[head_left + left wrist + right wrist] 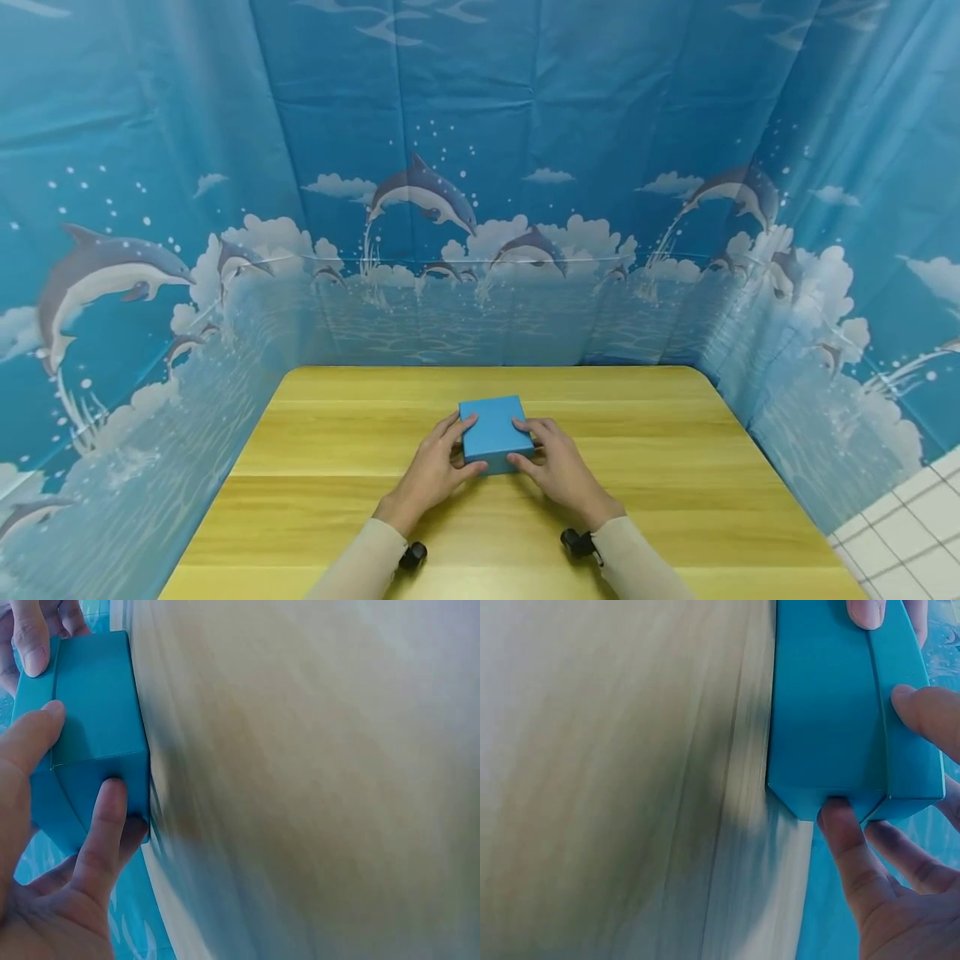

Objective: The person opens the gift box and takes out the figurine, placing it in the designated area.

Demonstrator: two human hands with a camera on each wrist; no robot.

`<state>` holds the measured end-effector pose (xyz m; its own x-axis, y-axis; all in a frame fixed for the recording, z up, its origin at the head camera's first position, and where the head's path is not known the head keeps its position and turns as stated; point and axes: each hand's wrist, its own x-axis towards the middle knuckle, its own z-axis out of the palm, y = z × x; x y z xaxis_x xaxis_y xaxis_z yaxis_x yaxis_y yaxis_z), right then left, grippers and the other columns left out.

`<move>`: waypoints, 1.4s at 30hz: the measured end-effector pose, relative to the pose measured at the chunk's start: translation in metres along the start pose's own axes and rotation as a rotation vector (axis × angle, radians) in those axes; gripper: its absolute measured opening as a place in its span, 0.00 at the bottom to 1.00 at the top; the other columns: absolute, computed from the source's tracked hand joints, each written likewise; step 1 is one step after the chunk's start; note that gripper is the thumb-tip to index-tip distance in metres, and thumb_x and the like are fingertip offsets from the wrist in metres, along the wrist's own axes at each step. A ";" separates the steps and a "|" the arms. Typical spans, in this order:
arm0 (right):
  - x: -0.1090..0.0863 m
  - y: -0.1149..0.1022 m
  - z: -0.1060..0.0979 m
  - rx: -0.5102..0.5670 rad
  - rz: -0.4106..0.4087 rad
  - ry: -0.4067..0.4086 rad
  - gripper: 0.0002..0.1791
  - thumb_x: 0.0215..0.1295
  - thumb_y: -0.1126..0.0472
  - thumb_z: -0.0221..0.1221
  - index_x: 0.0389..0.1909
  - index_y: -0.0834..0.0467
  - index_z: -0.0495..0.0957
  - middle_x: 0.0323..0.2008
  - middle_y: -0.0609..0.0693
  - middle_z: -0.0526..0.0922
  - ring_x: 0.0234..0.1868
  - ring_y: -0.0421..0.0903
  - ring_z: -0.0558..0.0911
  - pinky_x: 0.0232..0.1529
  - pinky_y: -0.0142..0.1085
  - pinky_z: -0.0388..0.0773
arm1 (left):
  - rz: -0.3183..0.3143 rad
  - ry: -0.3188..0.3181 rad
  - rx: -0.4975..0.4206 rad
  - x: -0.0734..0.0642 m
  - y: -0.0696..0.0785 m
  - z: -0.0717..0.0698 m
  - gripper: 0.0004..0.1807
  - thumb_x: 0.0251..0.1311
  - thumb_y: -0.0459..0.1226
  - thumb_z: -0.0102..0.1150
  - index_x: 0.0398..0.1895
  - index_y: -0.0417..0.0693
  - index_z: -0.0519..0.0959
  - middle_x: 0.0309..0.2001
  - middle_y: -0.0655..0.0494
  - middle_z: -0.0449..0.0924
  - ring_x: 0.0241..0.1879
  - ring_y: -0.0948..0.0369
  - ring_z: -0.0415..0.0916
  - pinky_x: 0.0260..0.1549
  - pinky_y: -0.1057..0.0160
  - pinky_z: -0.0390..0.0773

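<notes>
On the surface [300, 500], in front of the person, a blue box [491, 427] is sitting between the left hand [431, 471] and the right hand [564, 473]. From my end of the feed, I am seeing both hands gripping it, their fingers [103, 832] parting from the thumbs only as far as its corners are requiring. The thumbs are pressing the front while fingers are bracing the sides. I am judging that this paired hold is steadying the box, each hand countering the other's push so that it is neither sliding nor turning.

The head view is giving me the top face, with a fingertip of each hand resting near its left and right edges; neither wrist view is showing that face. The wrist views are revealing what I am not making out from the head: a seam [877, 712] running round the box. The right thumb is lying above it, on the narrower upper band, while the left thumb's tip is meeting it. The left wrist view is exposing the left side, the right wrist view the right side. The underside is hiding from all three.
</notes>
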<state>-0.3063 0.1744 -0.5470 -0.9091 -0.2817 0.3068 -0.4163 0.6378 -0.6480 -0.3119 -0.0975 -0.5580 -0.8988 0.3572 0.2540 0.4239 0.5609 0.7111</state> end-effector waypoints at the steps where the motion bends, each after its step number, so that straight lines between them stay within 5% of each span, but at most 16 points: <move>1: -0.001 0.000 -0.001 0.004 -0.003 -0.004 0.35 0.80 0.55 0.76 0.83 0.56 0.80 0.72 0.63 0.82 0.62 0.59 0.91 0.58 0.46 0.95 | -0.002 -0.002 -0.001 -0.001 0.001 0.000 0.47 0.77 0.48 0.78 0.93 0.53 0.67 0.91 0.27 0.57 0.71 0.37 0.87 0.58 0.59 0.94; 14: -0.008 -0.002 -0.005 0.029 0.048 -0.041 0.35 0.78 0.54 0.77 0.82 0.53 0.80 0.72 0.60 0.82 0.60 0.55 0.91 0.57 0.44 0.95 | -0.014 -0.005 0.054 -0.011 0.008 0.002 0.47 0.77 0.51 0.78 0.93 0.55 0.67 0.91 0.28 0.59 0.77 0.34 0.82 0.59 0.55 0.94; 24: -0.016 -0.004 -0.004 0.051 0.052 -0.018 0.35 0.77 0.55 0.79 0.81 0.52 0.82 0.71 0.59 0.82 0.61 0.55 0.91 0.58 0.43 0.95 | -0.012 -0.021 0.014 -0.014 0.006 0.004 0.47 0.77 0.51 0.77 0.94 0.55 0.67 0.91 0.28 0.58 0.73 0.38 0.86 0.56 0.63 0.93; 42: -0.032 -0.013 -0.005 0.042 0.073 -0.033 0.34 0.76 0.52 0.79 0.79 0.52 0.82 0.68 0.58 0.81 0.56 0.48 0.89 0.54 0.37 0.93 | 0.000 -0.057 0.010 -0.029 0.013 -0.001 0.48 0.77 0.53 0.77 0.94 0.56 0.66 0.90 0.28 0.59 0.72 0.39 0.87 0.56 0.63 0.93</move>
<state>-0.2715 0.1786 -0.5444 -0.9368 -0.2595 0.2347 -0.3483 0.6272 -0.6967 -0.2809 -0.1015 -0.5551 -0.8911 0.3992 0.2157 0.4251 0.5684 0.7044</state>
